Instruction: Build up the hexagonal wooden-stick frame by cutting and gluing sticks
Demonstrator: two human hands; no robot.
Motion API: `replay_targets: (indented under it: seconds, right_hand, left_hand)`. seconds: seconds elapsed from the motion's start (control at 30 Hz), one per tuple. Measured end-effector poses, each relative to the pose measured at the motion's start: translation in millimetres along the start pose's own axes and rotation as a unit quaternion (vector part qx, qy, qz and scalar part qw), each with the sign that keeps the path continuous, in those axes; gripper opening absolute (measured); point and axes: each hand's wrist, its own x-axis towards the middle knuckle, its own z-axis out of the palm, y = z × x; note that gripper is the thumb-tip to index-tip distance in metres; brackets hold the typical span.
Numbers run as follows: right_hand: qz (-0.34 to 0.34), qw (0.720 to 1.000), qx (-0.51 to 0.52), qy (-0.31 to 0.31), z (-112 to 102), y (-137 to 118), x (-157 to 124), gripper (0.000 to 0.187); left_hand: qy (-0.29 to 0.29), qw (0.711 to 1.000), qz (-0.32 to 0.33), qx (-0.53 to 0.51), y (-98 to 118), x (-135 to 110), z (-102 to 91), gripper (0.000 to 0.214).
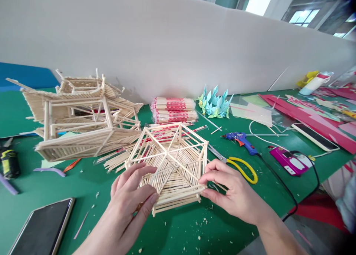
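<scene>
A six-sided frame of thin wooden sticks (178, 188), with spokes meeting at a raised middle and a floor of sticks laid side by side, stands on the green table in front of me. My left hand (133, 195) is at its front left corner, thumb and fingers closed around the sticks there. At the front right corner, my right hand (228, 190) pinches the sticks between thumb and fingertips. Loose sticks (116, 160) and paper-wrapped ones lie just behind the frame. Scissors (241, 167) with yellow handles rest beside my right hand.
A larger tiered stick model (83, 117) stands at the left. Behind are bundled sticks (174, 109) and folded blue paper (215, 103). A blue glue gun (241, 141), a pink power strip (290, 161) and a phone (315, 136) lie right. Another phone (43, 229) lies front left.
</scene>
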Motion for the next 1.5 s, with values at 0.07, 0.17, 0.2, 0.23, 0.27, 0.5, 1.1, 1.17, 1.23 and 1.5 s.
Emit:
replay_targets:
  seconds: [0.07, 0.17, 0.2, 0.23, 0.27, 0.5, 1.1, 1.17, 1.23, 1.5]
  right_hand:
    - [-0.003, 1.0, 0.0, 0.003, 0, 0, 0, 0.01]
    - [0.001, 1.0, -0.001, 0.005, 1, -1, 0, 0.01]
    - [-0.001, 1.0, -0.003, 0.006, 1, -2, 0, 0.01]
    - [-0.004, 1.0, -0.008, 0.009, 1, -3, -1, 0.01]
    - [-0.009, 1.0, -0.016, 0.012, 1, -3, -1, 0.011]
    - [-0.037, 0.998, -0.031, 0.04, 3, -1, -2, 0.012]
    - [-0.041, 0.998, 0.042, 0.036, 4, -1, 1, 0.008]
    - [-0.045, 0.997, 0.034, 0.046, 4, -2, 1, 0.008]
    - [-0.053, 0.995, 0.004, 0.081, 1, -4, 0, 0.007]
    - [-0.121, 0.97, -0.103, 0.186, -10, -37, -12, 0.014]
  left_hand:
    - [0.003, 1.0, -0.002, 0.001, 1, 0, 0.4, 0.018]
    - [0.006, 1.0, -0.008, 0.001, 3, 0, 0.3, 0.019]
    - [0.009, 1.0, -0.009, 0.003, 3, 0, 0.1, 0.019]
    - [0.011, 1.0, -0.009, 0.005, 2, 0, -0.2, 0.019]
    - [0.012, 1.0, -0.008, 0.009, 2, 0, -0.5, 0.018]
    - [-0.002, 1.0, -0.005, 0.022, -1, 0, -1.5, 0.015]
    - [0.013, 0.999, -0.039, 0.029, 8, -1, -2.5, 0.017]
    - [0.049, 0.997, -0.049, 0.036, 15, 1, -4.2, 0.018]
    - [0.094, 0.994, -0.039, 0.05, 26, 6, -6.5, 0.018]
    - [0.202, 0.966, 0.143, 0.071, 77, 39, 11.0, 0.026]
